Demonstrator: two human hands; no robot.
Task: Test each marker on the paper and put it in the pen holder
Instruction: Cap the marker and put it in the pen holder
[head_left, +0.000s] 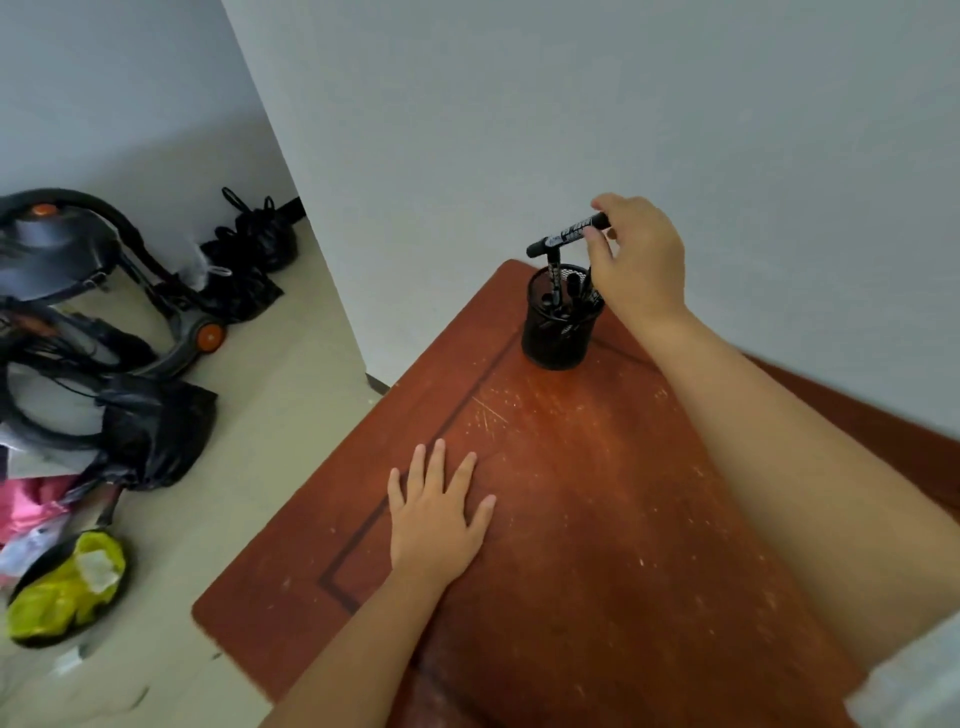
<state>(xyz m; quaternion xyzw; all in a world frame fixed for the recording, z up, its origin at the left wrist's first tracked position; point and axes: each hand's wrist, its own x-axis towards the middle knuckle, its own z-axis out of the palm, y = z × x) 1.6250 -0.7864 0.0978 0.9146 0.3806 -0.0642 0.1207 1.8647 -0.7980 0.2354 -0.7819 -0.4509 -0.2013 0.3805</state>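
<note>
Markers fill the black wire-mesh pen holder (558, 325) standing at the far end of my scratched red-brown wooden bench (597, 493), close to the pale wall (571, 104); several black barrels lean inside it, one standing taller than the rest. My right hand (636, 265) hovers just above its rim, its grip pinched on a black marker with a white label (569, 235), held nearly level over the opening. My left hand (439, 512) lies flat on the bench, nearer and to the left, its grip apart with fingers spread. On the floor at left sit a dark vacuum cleaner (78, 270), black bags (156, 431) and a yellow-green bag (67, 587).
</note>
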